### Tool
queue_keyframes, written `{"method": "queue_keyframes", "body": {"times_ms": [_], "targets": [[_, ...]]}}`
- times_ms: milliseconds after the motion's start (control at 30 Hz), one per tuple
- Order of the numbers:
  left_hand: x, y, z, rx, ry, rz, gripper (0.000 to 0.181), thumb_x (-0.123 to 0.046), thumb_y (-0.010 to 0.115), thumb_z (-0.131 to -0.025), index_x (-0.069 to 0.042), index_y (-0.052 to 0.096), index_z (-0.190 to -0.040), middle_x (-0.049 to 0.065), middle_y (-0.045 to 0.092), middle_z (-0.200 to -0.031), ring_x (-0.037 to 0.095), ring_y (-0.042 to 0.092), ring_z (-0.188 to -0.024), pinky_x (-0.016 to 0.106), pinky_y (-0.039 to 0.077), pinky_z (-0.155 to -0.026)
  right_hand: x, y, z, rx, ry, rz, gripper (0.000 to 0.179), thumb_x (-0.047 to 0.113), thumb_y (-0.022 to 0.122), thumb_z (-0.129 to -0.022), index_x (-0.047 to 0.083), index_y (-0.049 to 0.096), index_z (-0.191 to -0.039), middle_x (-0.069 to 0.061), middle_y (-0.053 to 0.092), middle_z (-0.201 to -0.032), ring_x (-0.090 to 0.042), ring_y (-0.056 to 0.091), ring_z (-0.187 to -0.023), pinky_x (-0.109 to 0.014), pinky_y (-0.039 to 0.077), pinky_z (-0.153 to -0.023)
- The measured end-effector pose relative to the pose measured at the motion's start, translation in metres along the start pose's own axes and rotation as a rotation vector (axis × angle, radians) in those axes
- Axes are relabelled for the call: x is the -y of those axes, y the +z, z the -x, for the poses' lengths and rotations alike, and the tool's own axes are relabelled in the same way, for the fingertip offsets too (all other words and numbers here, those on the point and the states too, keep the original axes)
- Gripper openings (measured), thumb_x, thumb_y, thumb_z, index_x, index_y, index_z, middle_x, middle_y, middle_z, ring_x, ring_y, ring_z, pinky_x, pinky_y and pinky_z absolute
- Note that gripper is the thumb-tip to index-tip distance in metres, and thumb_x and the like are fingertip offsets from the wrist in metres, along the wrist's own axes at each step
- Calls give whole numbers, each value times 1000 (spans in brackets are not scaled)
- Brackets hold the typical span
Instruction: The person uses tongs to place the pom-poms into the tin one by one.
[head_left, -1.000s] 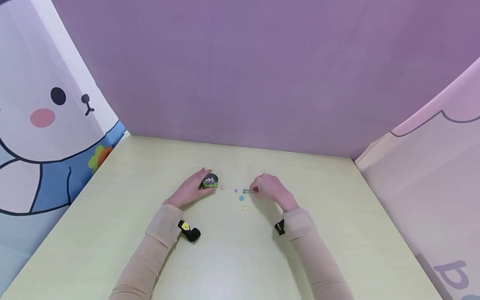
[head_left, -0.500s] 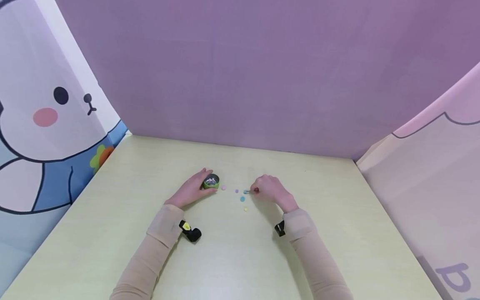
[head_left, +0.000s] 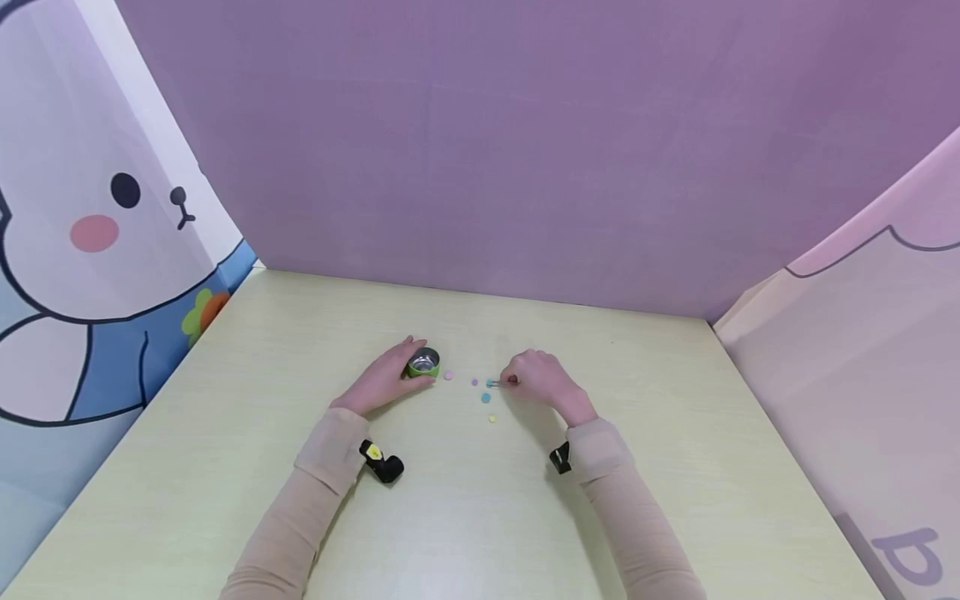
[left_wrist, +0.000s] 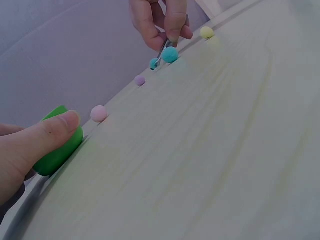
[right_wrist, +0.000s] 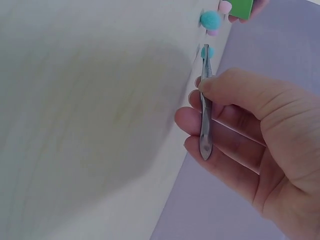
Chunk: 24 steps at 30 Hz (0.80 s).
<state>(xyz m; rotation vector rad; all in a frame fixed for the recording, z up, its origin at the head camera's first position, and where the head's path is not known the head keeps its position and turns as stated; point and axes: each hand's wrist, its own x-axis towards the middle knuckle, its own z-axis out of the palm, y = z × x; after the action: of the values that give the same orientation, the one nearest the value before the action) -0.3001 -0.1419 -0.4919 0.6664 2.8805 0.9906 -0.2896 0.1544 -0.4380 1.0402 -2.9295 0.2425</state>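
Note:
My left hand (head_left: 381,379) curls round a small round green cup (head_left: 423,372) with a shiny metal inside, its thumb along the near side. Across from it, my right hand (head_left: 542,379) pinches metal tweezers (right_wrist: 206,120) between thumb and fingers. The tweezers' tips are at a small blue pom-pom (left_wrist: 152,63); whether they squeeze it I cannot tell. Close by lies a larger blue pom-pom (left_wrist: 170,54). A purple pom-pom (left_wrist: 140,80) and a pink one, the pink pom-pom (left_wrist: 99,114), lie towards the cup. Nearest the person is a yellow pom-pom (head_left: 492,419).
All of this is on a pale wooden table (head_left: 465,517). A purple backdrop (head_left: 480,150) rises behind its far edge, with printed curtains (head_left: 97,283) at the sides. Black wrist devices (head_left: 386,467) sit on both sleeves.
The head view has shifted very slightly. Both hands, the cup and the pom-poms stay in nearly the same places, and the tweezers remain at the small blue pom-pom.

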Motion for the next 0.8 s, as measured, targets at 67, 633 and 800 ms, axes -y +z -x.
{"method": "queue_keyframes", "body": {"times_ms": [67,633,800], "targets": [[0,0,0,1,-2,-3,81,-44,70,-90,-6,35,-153,27,26,-161,44,32,-147,59,29,-121,0,-1,0,-2,-4,1,24,2,68,-89,11,66,-66,6,45,-61,-7,31,-57,-17,20,-52],[2,1,0,0,-6,-8,81,-45,69,-90,-6,34,-153,26,25,-161,43,31,-148,59,29,-121,5,-4,-10,-55,-79,4,36,-5,65,-85,12,48,-58,6,39,-60,-7,28,-60,-17,16,-52],[-2,-1,2,1,-15,-1,80,-43,70,-90,-7,35,-153,26,24,-161,44,30,-147,59,28,-121,8,-6,-14,-64,-83,-7,45,-6,62,-83,18,34,-57,8,29,-58,-7,23,-58,-18,14,-52]]}}
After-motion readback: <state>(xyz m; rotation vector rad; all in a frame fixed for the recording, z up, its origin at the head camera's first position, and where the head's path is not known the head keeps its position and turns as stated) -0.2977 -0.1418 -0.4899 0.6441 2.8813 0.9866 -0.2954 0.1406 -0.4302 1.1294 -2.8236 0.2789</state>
